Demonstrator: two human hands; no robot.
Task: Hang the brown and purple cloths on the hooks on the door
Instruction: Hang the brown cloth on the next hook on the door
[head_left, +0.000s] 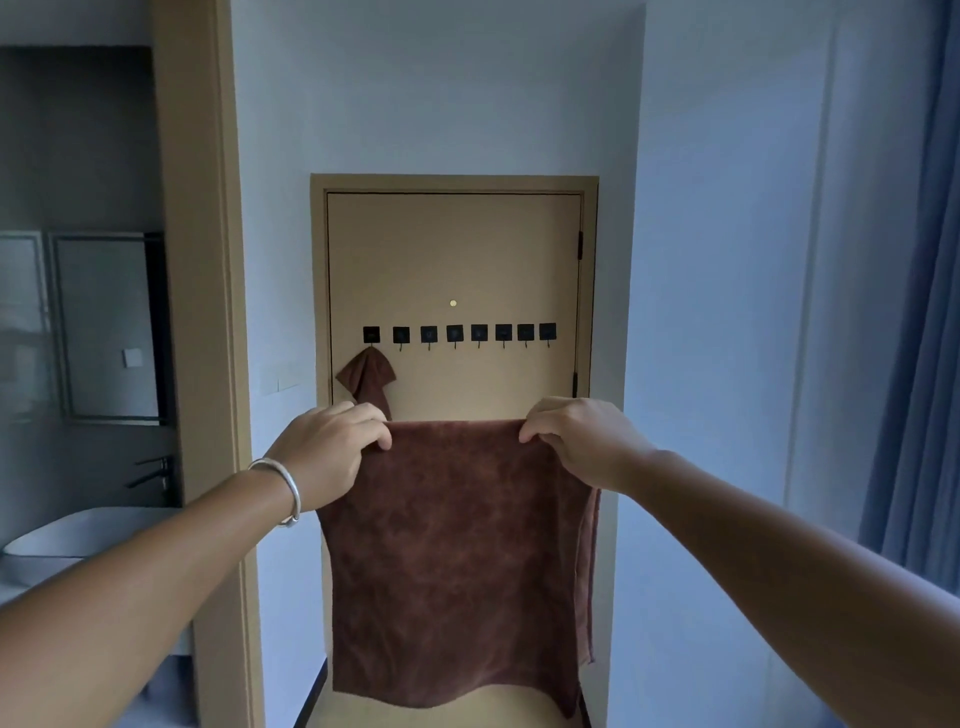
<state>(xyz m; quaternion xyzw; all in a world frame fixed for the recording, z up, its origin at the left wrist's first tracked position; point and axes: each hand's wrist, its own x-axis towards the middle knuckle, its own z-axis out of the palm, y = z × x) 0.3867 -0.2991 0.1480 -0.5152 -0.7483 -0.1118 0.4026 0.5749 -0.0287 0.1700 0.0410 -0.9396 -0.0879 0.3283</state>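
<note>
Both arms out toward the tan door (457, 249). Left hand (327, 449) and right hand (576, 441) each pinch a top corner of a brown cloth (457, 561), spread flat, hanging below the hook row (460, 332). Another brown cloth (368, 379) hangs bunched from the leftmost hook (371, 335). Silver bangle (283, 486) on left wrist.

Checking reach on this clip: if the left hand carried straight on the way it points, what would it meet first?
Probably the hung brown cloth on the leftmost hook, then the door. The left hand points forward and up, gripping the held cloth; depth is unclear.
</note>
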